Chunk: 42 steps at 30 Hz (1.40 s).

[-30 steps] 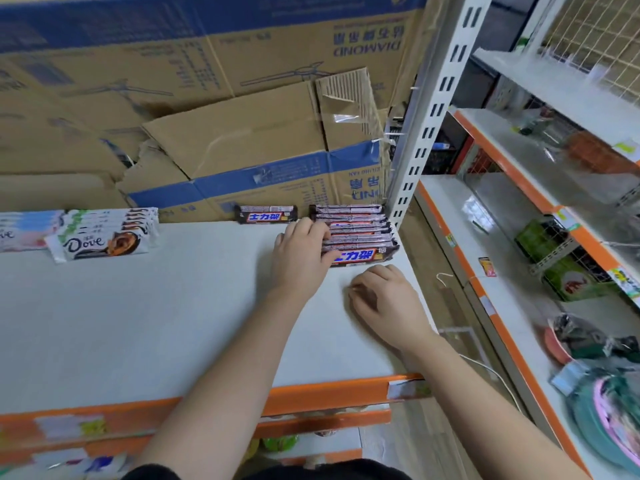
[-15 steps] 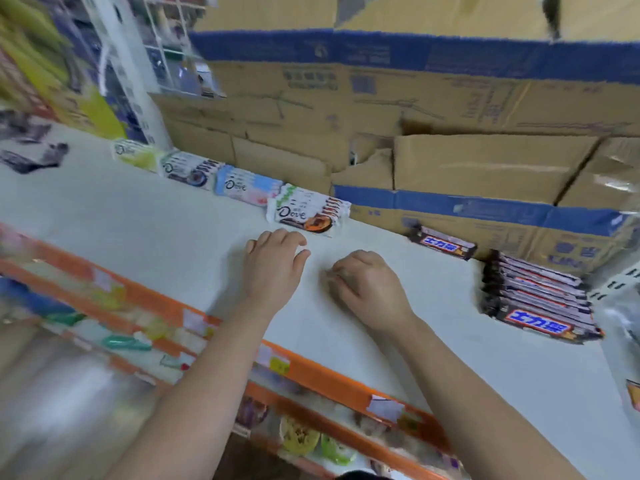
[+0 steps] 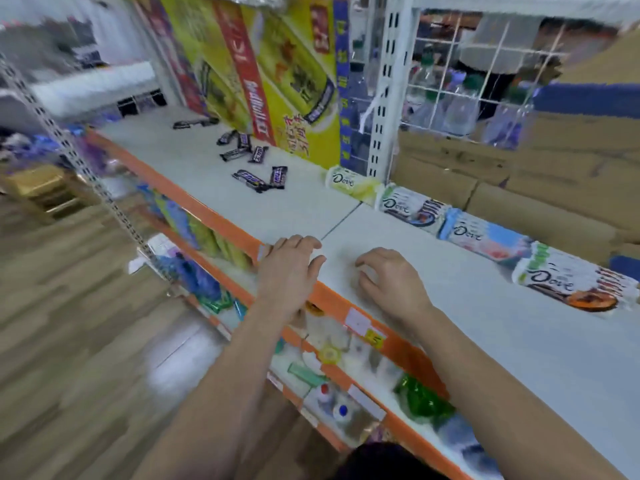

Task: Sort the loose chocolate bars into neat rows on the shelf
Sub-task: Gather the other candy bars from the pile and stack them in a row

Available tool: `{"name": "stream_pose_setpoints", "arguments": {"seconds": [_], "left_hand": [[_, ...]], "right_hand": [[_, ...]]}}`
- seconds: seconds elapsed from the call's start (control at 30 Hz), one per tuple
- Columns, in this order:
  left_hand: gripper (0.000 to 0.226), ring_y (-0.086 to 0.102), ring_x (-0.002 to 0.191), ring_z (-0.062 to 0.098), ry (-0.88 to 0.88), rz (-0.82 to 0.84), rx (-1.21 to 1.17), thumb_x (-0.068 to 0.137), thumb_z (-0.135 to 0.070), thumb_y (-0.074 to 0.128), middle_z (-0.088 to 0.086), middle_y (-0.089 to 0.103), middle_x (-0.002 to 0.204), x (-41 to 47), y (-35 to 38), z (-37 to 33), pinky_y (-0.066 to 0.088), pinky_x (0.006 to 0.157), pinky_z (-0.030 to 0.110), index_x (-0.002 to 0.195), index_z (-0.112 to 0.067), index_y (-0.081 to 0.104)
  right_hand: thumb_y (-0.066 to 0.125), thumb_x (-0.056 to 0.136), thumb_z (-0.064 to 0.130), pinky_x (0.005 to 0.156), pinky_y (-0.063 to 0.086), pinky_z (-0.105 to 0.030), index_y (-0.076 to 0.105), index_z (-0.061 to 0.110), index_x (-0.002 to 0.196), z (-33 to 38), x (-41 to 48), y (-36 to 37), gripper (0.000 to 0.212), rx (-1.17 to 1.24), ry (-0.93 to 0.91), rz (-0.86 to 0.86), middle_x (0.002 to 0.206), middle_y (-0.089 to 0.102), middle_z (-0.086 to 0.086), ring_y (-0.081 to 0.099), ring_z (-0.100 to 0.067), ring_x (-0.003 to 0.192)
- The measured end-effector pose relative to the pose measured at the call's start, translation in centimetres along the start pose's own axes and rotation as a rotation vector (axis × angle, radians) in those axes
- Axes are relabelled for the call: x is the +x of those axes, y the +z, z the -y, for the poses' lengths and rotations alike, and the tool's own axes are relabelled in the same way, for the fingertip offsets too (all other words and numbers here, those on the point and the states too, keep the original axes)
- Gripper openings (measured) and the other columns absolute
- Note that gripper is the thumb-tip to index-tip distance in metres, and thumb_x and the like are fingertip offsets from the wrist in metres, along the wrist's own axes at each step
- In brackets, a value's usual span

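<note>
Dark loose bars [image 3: 250, 179] are seen scattered on the shelf [image 3: 311, 209] at eleven o'clock, not yet put in rows, while Dove packs [image 3: 485, 233] are lined along the back at two o'clock. The left hand [image 3: 289, 268] and right hand [image 3: 388, 282] are held at the front edge with fingers relaxed and each grip empty. Most of the sorting is judged still to be done.

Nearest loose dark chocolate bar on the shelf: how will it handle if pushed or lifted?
Probably slides easily: the chocolate bar has a glossy wrapper and lies flat on the smooth shelf. Likely light and fairly stiff, being small and slim. Flat, so unlikely to roll.
</note>
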<state>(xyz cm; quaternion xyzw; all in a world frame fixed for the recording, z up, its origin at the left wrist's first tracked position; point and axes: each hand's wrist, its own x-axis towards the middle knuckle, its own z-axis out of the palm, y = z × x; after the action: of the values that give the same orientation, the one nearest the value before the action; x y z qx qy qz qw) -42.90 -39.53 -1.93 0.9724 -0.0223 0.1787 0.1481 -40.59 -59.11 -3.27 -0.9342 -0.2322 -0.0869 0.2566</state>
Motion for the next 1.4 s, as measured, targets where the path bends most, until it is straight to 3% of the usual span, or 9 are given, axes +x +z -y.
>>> {"name": "stream_pose_setpoints", "arguments": {"seconds": [0.37,0.7,0.83,1.03,1.23,1.4], "left_hand": [[0.025,0.054,0.104,0.025,-0.077,0.034,0.011,0.094,-0.035,0.048,-0.003,0.062,0.108,8.2,-0.2,15.7,0.036,0.088,0.040,0.116,-0.026,0.058],[0.027,0.052,0.109,0.022,-0.066,0.116,0.027,0.096,-0.035,0.045,-0.005,0.060,0.114,19.5,0.4,25.6,0.034,0.089,0.037,0.119,-0.026,0.056],[0.027,0.049,0.113,0.022,0.033,0.180,-0.047,0.096,-0.033,0.047,-0.004,0.057,0.121,22.2,2.5,26.9,0.037,0.088,0.037,0.119,-0.025,0.056],[0.036,0.031,0.135,0.014,0.239,0.372,-0.131,0.095,-0.031,0.047,-0.014,0.045,0.141,26.2,5.0,27.9,0.027,0.102,0.034,0.131,-0.032,0.047],[0.044,0.044,0.117,0.018,0.403,0.484,-0.200,0.085,-0.033,0.062,-0.005,0.051,0.119,29.1,5.0,28.8,0.029,0.092,0.030,0.128,-0.027,0.053],[0.030,0.055,0.095,0.022,0.456,0.533,-0.459,0.077,-0.016,0.072,0.006,0.053,0.101,29.3,4.8,28.5,0.038,0.082,0.026,0.106,-0.010,0.066]], "right_hand": [[0.059,0.087,0.021,0.084,0.046,-0.037,0.069,0.011,0.101,4.6,17.5,9.9,0.020,0.047,-0.027,-0.042,0.101,0.065,-0.009,0.057,-0.030,0.098],[0.058,0.088,0.030,0.078,0.045,-0.036,0.063,0.010,0.106,5.4,31.6,14.8,0.028,-0.056,0.204,-0.017,0.101,0.060,-0.013,0.054,-0.031,0.097],[0.066,0.083,0.035,0.083,0.045,-0.036,0.061,0.013,0.112,5.1,33.5,15.5,0.037,-0.084,0.264,0.004,0.104,0.062,-0.011,0.053,-0.030,0.099],[0.073,0.078,0.034,0.086,0.039,-0.035,0.048,0.016,0.128,5.7,34.7,15.4,0.059,-0.074,0.423,0.001,0.111,0.061,-0.012,0.048,-0.031,0.107],[0.074,0.076,0.015,0.091,0.039,-0.029,0.043,0.011,0.135,6.8,34.3,15.1,0.067,0.092,0.625,-0.045,0.122,0.050,-0.014,0.054,-0.029,0.108],[0.073,0.071,0.000,0.075,0.033,-0.014,0.057,0.010,0.119,8.1,31.4,13.9,0.051,0.106,0.730,-0.213,0.110,0.052,-0.012,0.057,-0.027,0.095]]}}
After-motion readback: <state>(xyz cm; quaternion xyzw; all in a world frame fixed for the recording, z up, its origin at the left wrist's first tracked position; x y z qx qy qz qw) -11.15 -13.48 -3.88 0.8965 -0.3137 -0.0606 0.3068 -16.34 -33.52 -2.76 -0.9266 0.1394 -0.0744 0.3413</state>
